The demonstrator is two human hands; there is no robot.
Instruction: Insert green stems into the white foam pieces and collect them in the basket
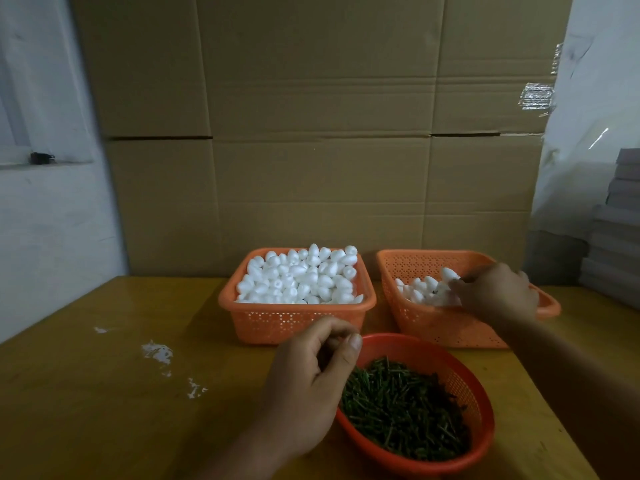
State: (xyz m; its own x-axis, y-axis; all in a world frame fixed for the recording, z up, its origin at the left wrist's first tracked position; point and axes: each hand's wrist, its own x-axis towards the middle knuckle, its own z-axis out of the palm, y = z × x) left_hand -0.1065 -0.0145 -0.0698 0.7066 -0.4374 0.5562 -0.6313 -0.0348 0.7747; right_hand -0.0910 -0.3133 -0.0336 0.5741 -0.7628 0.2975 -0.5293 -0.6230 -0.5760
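A square orange basket point(298, 320) at the middle back is heaped with plain white foam pieces point(301, 278). To its right, a tilted orange basket point(440, 327) holds a smaller pile of foam pieces point(420, 291). My right hand point(495, 292) reaches into this basket, and its fingertips pinch one foam piece point(449, 273) above the pile. A round red basket point(464, 375) at the front holds several short green stems point(401, 407). My left hand point(311, 375) hovers at that basket's left rim, thumb against curled fingers. I see nothing between them.
The baskets stand on a yellow-brown table point(104, 393) with white crumbs point(157, 351) on its left side. A tall cardboard wall point(311, 133) stands close behind the baskets. Grey stacked boxes point(613, 244) rise at the right edge.
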